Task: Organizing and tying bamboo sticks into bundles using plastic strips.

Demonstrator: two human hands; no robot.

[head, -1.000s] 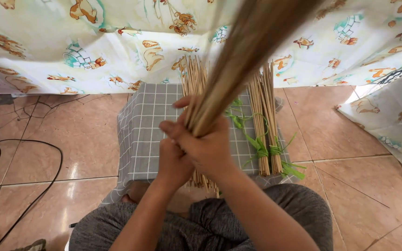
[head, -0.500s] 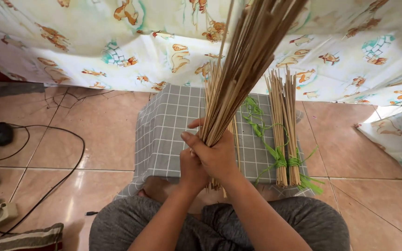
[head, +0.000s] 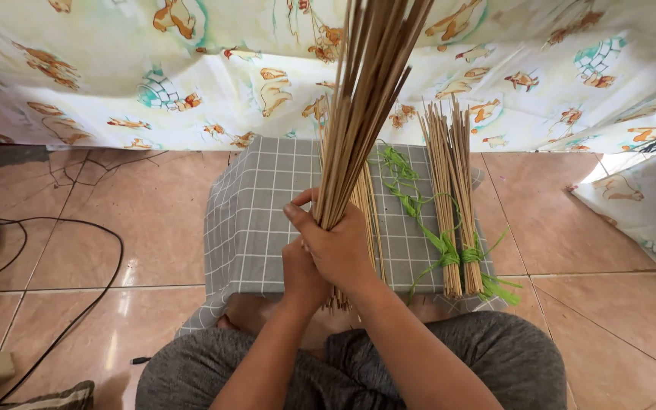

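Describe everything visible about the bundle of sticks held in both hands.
The bundle of sticks is a thick sheaf of thin, straight, tan sticks, wood-like, untied as far as shows. It stands nearly upright, fanning toward the camera, its top cut off by the frame. The right hand wraps its lower part, the left hand just below; its foot is above the grey checked cloth.

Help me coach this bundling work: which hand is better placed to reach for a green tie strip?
Probably the left hand. The right hand has the main grip around the upright stick bundle, though the green strips lie on the right side of the checked cloth.
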